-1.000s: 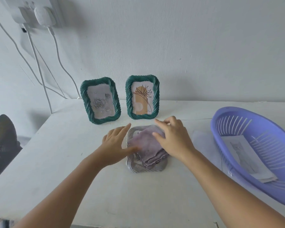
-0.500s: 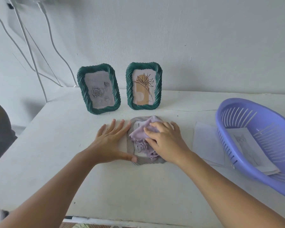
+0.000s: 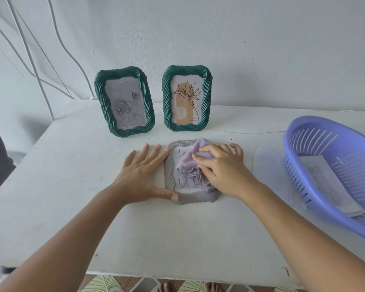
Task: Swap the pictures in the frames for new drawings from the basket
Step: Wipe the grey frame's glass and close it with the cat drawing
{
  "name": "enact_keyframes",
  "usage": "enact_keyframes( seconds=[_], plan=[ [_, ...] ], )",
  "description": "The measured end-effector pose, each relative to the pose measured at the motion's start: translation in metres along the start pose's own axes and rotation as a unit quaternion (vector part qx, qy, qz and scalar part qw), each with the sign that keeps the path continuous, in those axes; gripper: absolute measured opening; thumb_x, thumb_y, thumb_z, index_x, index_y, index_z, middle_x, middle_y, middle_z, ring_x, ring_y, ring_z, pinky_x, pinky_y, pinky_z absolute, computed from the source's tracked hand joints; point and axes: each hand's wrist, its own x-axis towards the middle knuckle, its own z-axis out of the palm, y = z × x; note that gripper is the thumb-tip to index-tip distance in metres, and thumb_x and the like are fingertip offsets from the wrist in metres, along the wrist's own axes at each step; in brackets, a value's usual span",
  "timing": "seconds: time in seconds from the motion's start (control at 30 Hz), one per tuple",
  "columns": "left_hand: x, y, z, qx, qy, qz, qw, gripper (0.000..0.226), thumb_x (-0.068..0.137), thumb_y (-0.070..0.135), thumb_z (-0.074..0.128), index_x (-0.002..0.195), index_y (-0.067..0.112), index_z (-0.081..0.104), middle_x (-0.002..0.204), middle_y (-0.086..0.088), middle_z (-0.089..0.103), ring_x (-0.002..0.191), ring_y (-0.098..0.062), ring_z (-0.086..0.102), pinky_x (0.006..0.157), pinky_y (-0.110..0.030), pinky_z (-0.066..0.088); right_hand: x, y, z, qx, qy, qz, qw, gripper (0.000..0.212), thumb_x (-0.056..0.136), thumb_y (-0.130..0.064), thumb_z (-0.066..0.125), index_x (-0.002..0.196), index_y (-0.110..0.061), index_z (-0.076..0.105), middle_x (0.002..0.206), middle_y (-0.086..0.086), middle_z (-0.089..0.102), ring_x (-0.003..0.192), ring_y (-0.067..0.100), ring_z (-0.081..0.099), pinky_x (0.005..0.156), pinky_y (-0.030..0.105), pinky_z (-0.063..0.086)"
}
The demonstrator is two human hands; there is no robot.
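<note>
- A person's left hand (image 3: 142,174) lies flat, fingers straight, against the left edge of a grey frame (image 3: 193,196) lying on the white table (image 3: 156,239).
- The right hand (image 3: 221,168) presses a crumpled lilac cloth (image 3: 188,163) onto that frame — fingers curled over it.
- At right, a purple basket (image 3: 303,188) holds drawings (image 3: 318,171); a loose sheet (image 3: 270,173) lies beside it.
- Behind, two green frames (image 3: 124,102) stand upright by the wall — one a rose sketch, one a flower print.

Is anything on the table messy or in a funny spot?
Yes, a little. One grey frame lies flat while two green frames stand upright. A crumpled purple cloth sits on it under the right hand. A loose sheet of paper lies outside the basket, partly tucked under it.
</note>
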Motion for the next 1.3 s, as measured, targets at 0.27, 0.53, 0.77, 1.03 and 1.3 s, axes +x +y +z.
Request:
enact_keyframes(
  seconds=[0.27,0.53,0.77,1.03,1.3],
  plan=[
    [0.000,0.001,0.001,-0.006,0.006,0.004,1.000,0.134,0.046,0.110,0.038,0.153,0.052,-0.018,0.167,0.015,-0.015,0.152,-0.010,-0.026,0.126,-0.048,-0.006,0.024,-0.025,0.009,0.016,-0.003,-0.002,1.000,0.033,0.099,-0.043,0.046,0.127,-0.045,0.063,0.135,-0.008,0.051,0.118,0.026,0.044,0.104,0.051,0.025],
    [0.001,0.000,0.001,-0.003,0.005,0.002,1.000,0.137,0.046,0.110,0.039,0.155,0.049,-0.018,0.167,0.016,-0.016,0.151,-0.010,-0.027,0.125,-0.047,-0.008,0.033,-0.012,0.002,-0.007,0.028,0.058,0.998,0.028,0.099,-0.036,0.054,0.123,-0.042,0.068,0.125,-0.005,0.054,0.112,0.027,0.047,0.101,0.049,0.023],
    [0.001,0.000,0.001,-0.003,0.007,0.000,1.000,0.136,0.044,0.110,0.039,0.154,0.052,-0.017,0.166,0.017,-0.017,0.151,-0.008,-0.028,0.126,-0.046,-0.008,0.015,-0.008,0.002,0.030,0.005,-0.019,0.999,0.034,0.097,-0.044,0.047,0.125,-0.050,0.064,0.122,-0.014,0.055,0.111,0.020,0.046,0.105,0.052,0.026],
    [0.001,0.001,0.000,-0.003,0.010,0.002,1.000,0.130,0.045,0.110,0.040,0.147,0.059,-0.023,0.167,0.017,-0.016,0.151,-0.009,-0.027,0.126,-0.046,-0.008,0.034,-0.029,0.005,0.016,0.009,0.013,1.000,0.031,0.099,-0.039,0.049,0.125,-0.046,0.064,0.124,-0.005,0.054,0.112,0.026,0.046,0.101,0.050,0.026],
    [0.001,-0.001,0.001,-0.005,0.010,0.000,1.000,0.131,0.044,0.110,0.040,0.147,0.058,-0.022,0.167,0.017,-0.016,0.151,-0.008,-0.027,0.125,-0.045,-0.009,0.025,-0.001,-0.005,0.000,0.001,0.014,1.000,0.031,0.100,-0.042,0.050,0.127,-0.051,0.062,0.120,-0.010,0.051,0.114,0.021,0.044,0.105,0.048,0.022]
  ],
)
